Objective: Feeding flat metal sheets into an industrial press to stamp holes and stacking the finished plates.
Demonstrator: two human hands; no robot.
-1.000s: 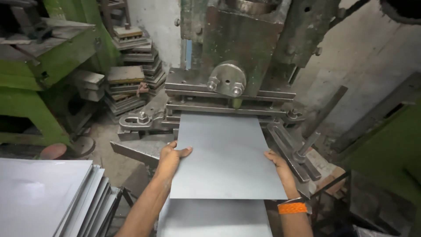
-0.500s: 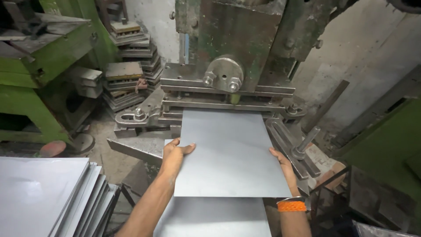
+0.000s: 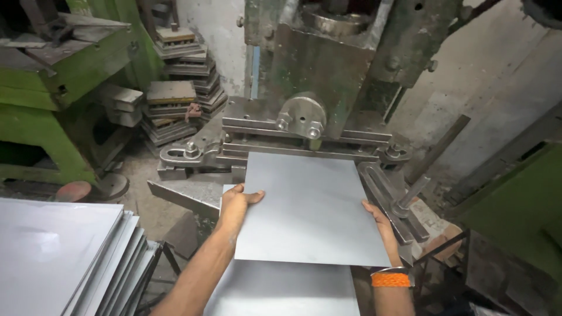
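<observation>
Both hands grip one metal sheet (image 3: 307, 210) by its side edges, left hand (image 3: 236, 202) and right hand (image 3: 379, 221), keeping it level, its far edge at the press (image 3: 304, 88).

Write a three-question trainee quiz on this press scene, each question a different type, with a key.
1. True or false: both hands hold the metal sheet by its side edges.
2. Multiple choice: the stack of sheets lies A) at the person's left, B) on top of the press, C) behind the right hand.
3. Fill in: the sheet's far edge points toward the press's ____ .

Key:
1. True: left hand on the left edge, right hand on the right edge.
2. A
3. clamp bars
</observation>
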